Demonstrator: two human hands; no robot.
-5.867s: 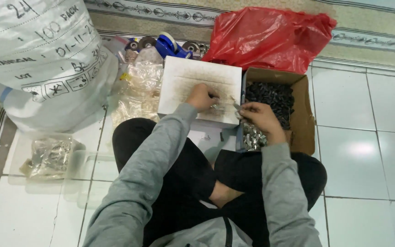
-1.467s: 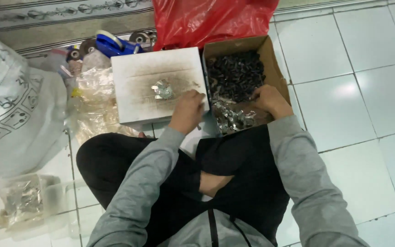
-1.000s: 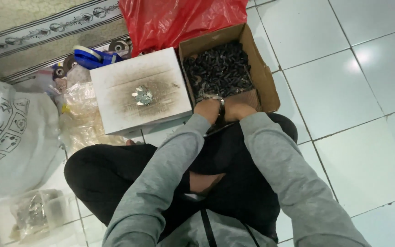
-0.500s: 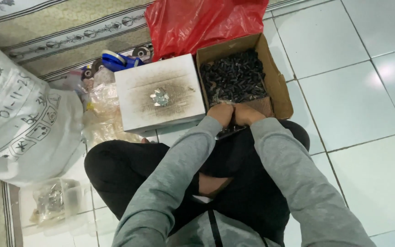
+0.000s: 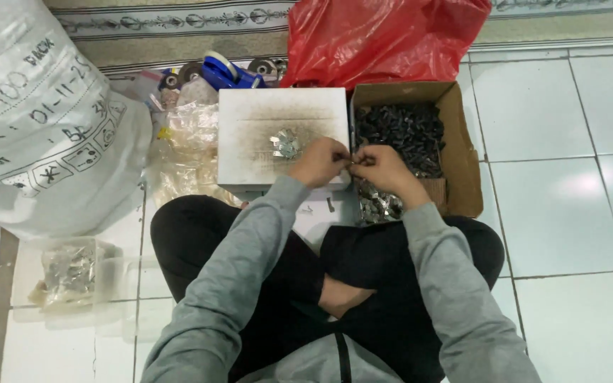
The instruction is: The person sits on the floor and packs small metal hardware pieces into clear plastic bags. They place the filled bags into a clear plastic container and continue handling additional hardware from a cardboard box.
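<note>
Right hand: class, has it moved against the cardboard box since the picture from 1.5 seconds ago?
Yes. The right hand has shifted leftward, from deeper inside the cardboard box to its left edge, where it meets the left hand.

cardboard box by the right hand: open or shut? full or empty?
Open and partly full. The cardboard box has its top open; a heap of small dark parts covers its floor, well below the rim. Right hand is at its near edge.

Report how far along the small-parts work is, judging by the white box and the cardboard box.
Done: a small pile of shiny metal pieces lies on the white box. In hand: left hand and right hand meet, pinching something tiny. Left: the cardboard box holds many dark parts.
</note>
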